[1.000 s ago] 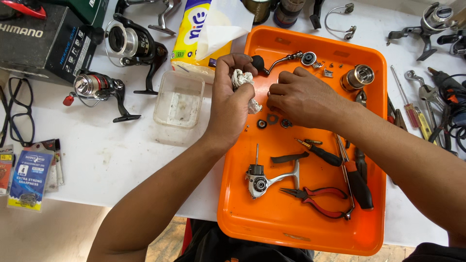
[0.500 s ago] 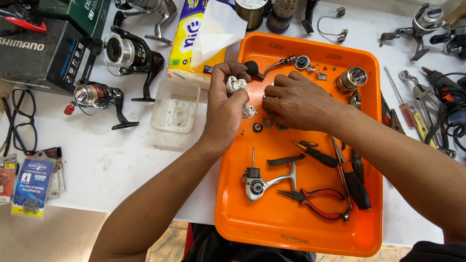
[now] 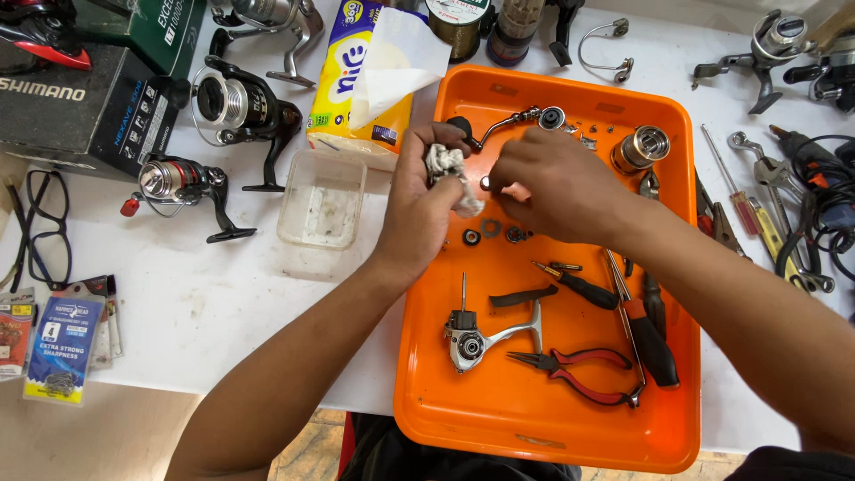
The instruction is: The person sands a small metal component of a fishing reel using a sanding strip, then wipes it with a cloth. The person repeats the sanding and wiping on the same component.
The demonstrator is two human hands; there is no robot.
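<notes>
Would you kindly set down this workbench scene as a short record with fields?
Setting: white table with an orange tray on it
Left hand: grips a crumpled white cloth
Right hand: fingertips close to the cloth, over small round parts
In tray: stripped reel body, red pliers, screwdriver, metal spool
Left of tray: clear plastic tub, tissue pack, two fishing reels, glasses

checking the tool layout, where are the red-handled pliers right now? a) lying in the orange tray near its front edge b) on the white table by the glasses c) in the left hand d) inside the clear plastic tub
a: the red-handled pliers lie flat in the orange tray near its front edge, apart from both hands.
</notes>
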